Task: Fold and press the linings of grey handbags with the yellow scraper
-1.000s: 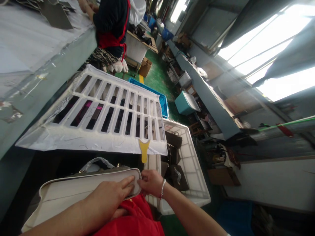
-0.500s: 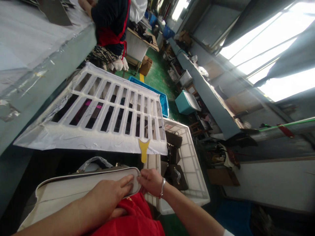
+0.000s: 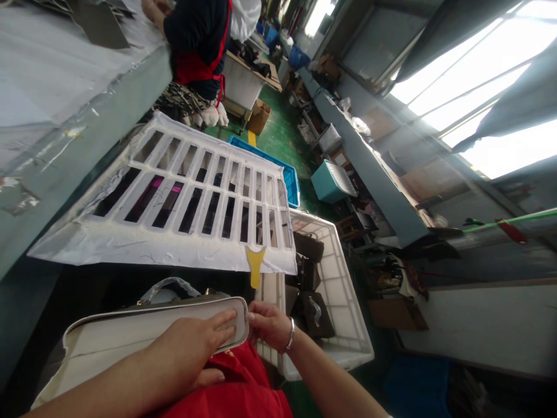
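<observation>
The largest thing before you is the white slatted rack [image 3: 174, 251], slanting across the left and centre of the frame. Next in size is the white crate [image 3: 346, 307], right of centre and low, with dark bags [image 3: 317, 313] lying inside it. Your bag [image 3: 130, 334] lies at the lower left, its long pale panel facing up and its wrapped handle [image 3: 169, 283] arching along the far edge. Red cloth [image 3: 221, 400] fills the bottom centre, against the bag's near side.

Your left hand [image 3: 194, 348] is spread, fingers flat on the pale panel, thumb apart from them over the cloth. Your right hand [image 3: 267, 325] is curled, fingertips at the bag's rounded corner, at the bottom centre; you cannot tell from here whether they pinch the rim.

The step in hand seems to be working that corner's edge. A next move there would call for a steady left palm and light, close fingertip control from the right.

Smaller, a yellow forked tool [image 3: 255, 268] overhangs the rack's near edge; smallest is the silver bracelet [image 3: 290, 334] on your right wrist.
</observation>
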The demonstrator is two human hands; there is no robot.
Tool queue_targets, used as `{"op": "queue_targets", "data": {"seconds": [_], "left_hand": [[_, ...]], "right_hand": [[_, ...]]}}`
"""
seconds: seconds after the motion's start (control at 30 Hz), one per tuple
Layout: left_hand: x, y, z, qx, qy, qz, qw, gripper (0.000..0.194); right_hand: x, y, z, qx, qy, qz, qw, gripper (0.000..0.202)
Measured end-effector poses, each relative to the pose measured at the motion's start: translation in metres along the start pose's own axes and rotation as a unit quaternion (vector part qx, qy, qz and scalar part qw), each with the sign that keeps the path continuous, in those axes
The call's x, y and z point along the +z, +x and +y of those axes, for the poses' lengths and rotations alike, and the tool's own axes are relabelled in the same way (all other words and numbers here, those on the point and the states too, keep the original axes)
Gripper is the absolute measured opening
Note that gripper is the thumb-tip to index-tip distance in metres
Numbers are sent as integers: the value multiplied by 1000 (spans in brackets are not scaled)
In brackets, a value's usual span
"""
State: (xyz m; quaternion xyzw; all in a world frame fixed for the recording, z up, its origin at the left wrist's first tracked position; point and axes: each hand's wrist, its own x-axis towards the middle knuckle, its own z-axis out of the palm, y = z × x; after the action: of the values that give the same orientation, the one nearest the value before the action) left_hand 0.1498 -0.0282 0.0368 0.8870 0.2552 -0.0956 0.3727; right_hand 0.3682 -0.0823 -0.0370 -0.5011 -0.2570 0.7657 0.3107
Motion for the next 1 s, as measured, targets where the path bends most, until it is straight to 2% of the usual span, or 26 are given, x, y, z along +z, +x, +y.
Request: {"op": "queue_targets", "data": {"seconds": [0.27,0.47,0.6,0.67,0.73,0.8,0.83,0.87,0.9,0.93,0.97,1.0], "left_hand": [[14,6,-11,25,21,11,999,56],[12,2,-10,42,41,45,997,59],[23,-2,2,22,98,77,992,68],[29,-9,12,11,121,104,987,74],[31,-27,17,27,109,150,982,75],[30,-58,11,33,47,253,966,66],[28,-77,1,12,-3,317,948,58],[27,-96,-12,-57,-54,421,904,43],[27,-114,-28,-156,-101,484,855,32],[28,-129,-46,-255,-148,494,818,30],[30,-142,-63,-312,-202,467,802,33],[33,-151,-79,-321,-272,399,815,36]], "right_hand": [[12,7,-27,39,-143,26,989,48],[25,10,-45,75,-312,43,946,38],[30,13,-48,86,-372,36,923,24],[33,11,-49,92,-396,33,913,22],[33,8,-50,96,-412,37,905,21],[32,4,-49,100,-416,39,903,22],[30,2,-48,102,-415,38,903,23],[29,1,-47,107,-411,36,905,24],[27,-1,-45,113,-405,34,907,25],[26,-1,-44,121,-398,32,909,26],[25,-2,-42,128,-391,26,911,29],[24,-2,-42,137,-383,17,913,32]]}}
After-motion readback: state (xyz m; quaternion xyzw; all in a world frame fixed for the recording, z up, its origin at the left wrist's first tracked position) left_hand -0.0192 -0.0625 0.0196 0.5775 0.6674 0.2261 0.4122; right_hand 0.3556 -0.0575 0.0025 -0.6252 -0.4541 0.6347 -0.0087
